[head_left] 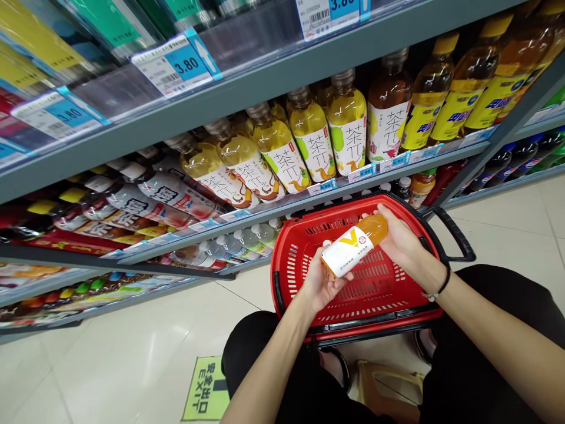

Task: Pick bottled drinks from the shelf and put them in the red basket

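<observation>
Between my two hands lies a bottle of orange drink (355, 246) with a white label, tilted above the red shopping basket (282, 294). My left hand (324, 280) is closed round the label end, its fingers beneath and thumb at the edge. At the orange upper end, my right hand (399, 238) wraps the bottle's neck and hides the cap. The basket's slotted floor shows under the bottle. Its black handle (457, 238) sticks out to the right.
Drink shelves (247, 88) rise ahead, with tea bottles (311, 135) in a row and price tags (176, 65) along the edges. A green exit sign (205, 388) is on the tiled floor (132, 347). A beige stool (388, 388) shows between my legs.
</observation>
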A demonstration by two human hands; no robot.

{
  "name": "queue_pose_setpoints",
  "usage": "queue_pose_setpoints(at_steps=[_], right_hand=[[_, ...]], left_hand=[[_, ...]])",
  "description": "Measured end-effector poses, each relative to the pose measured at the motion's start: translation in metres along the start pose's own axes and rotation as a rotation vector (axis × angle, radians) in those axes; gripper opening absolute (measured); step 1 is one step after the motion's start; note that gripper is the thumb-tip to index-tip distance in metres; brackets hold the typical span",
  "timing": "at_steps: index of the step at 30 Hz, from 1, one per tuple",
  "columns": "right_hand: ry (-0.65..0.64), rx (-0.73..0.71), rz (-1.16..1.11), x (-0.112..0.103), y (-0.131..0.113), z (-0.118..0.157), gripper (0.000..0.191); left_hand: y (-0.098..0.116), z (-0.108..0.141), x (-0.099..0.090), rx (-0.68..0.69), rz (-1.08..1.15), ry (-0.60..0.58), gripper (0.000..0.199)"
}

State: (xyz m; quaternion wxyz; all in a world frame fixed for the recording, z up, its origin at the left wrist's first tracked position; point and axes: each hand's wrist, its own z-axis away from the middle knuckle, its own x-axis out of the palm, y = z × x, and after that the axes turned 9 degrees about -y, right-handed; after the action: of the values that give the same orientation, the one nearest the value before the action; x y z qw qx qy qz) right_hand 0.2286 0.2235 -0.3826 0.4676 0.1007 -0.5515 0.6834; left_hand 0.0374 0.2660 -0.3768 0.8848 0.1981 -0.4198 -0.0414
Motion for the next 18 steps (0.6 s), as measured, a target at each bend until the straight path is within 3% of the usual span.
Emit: queue_pose_setpoints(at_steps=[6, 12, 18], right_hand=[[0.026, 0.012, 0.009, 0.0, -0.001, -0.002, 0.032], [-0.035, -0.074, -0.026, 0.005, -0.011, 0.006, 0.037], [-0.267, -0.193, 0.367, 0.006, -0.02, 0.013, 0.038]], left_hand=[[-0.001, -0.003, 0.001, -0.052, 0.15, -0.03, 0.066], [-0.006, -0.009, 0.0, -0.033, -0.138, 0.041, 0.059], [-0.013, -0.02, -0.001, 0.189, -0.239, 0.156, 0.042]])
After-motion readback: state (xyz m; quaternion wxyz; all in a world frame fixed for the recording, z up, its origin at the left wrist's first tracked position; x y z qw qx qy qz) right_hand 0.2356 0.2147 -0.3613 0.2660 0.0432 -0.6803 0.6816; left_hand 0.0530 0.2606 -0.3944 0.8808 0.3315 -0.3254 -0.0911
